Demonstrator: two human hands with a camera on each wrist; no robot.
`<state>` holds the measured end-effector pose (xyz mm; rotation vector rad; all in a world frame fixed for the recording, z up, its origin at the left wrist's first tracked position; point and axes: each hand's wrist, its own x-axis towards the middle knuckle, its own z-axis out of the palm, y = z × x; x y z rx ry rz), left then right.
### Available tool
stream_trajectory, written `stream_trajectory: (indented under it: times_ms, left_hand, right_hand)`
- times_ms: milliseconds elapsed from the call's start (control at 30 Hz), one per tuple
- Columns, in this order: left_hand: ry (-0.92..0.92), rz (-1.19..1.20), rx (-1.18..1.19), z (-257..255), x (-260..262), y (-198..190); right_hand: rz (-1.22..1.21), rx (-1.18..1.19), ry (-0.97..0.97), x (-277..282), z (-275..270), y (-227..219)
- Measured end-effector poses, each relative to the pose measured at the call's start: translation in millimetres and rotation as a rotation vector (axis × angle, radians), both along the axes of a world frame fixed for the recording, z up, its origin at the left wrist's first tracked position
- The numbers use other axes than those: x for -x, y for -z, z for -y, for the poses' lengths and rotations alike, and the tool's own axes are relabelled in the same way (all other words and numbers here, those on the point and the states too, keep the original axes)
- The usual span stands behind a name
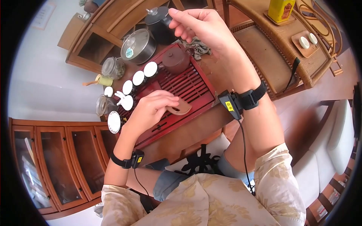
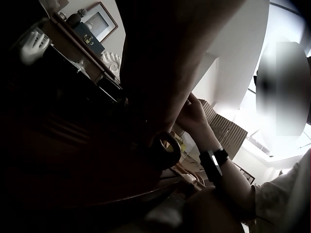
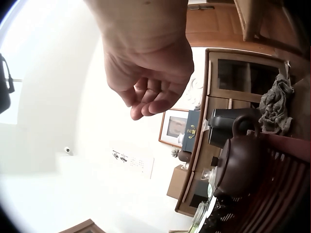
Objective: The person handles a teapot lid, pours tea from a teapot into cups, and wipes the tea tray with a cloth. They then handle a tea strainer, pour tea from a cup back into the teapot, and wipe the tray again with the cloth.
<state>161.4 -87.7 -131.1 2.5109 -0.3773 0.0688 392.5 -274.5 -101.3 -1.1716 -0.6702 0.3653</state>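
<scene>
My left hand [image 1: 152,109] is over the front part of the red slatted tea tray [image 1: 198,84], gripping a brown piece with a looped end [image 1: 181,108]. Its opening shows dimly in the left wrist view, and the hand covers the rest, so I cannot tell its kind. My right hand [image 1: 205,28] is raised beyond the tray, its fingers loosely curled with nothing visible in them. From the head it overlaps the handle of a black lidded kettle [image 1: 156,28]; in the right wrist view the hand [image 3: 150,73] appears well apart from it. A dark brown teapot [image 1: 175,62] stands at the tray's far corner.
White cups [image 1: 138,78] line the tray's left side, near glass jars [image 1: 113,67]. A lidded pot [image 1: 138,47] stands behind, and a crumpled grey cloth [image 1: 200,49] lies beside the teapot. The rattan shelf [image 1: 264,52] at right bears a yellow tin [image 1: 281,10].
</scene>
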Motion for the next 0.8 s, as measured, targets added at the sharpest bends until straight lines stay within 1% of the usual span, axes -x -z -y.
stream_trajectory:
  times_ms: [100,233,300,400,433,533,567,800]
  left_hand:
    - [-0.006,-0.012,-0.025,-4.4,3.5,-2.1]
    - [0.039,0.076,-0.087,23.6,-24.5,-16.9]
    - [0.077,0.126,-0.082,38.2,-39.8,-11.5]
    - [0.127,0.166,-0.078,48.2,-49.4,1.5]
    - [0.109,0.136,-0.094,46.9,-47.8,1.9]
    - [0.084,0.062,-0.022,33.5,-34.4,4.8]
    - [0.076,0.054,-0.034,28.4,-27.4,4.4]
    - [-0.019,-0.013,-0.090,-11.0,38.7,-5.0]
  right_hand:
    - [0.006,0.022,0.017,2.4,-2.9,-3.1]
    - [0.031,0.028,0.008,0.9,-12.9,-1.5]
    - [0.046,0.054,0.005,0.1,-14.7,1.3]
    - [0.062,0.086,0.003,-1.8,-14.0,3.6]
    - [0.066,0.082,0.008,-1.2,-13.1,2.1]
    - [0.066,0.085,0.026,-1.4,-10.4,2.5]
    - [0.065,0.088,0.028,-1.2,-10.9,1.9]
    - [0.059,0.109,0.009,2.3,-12.3,0.8]
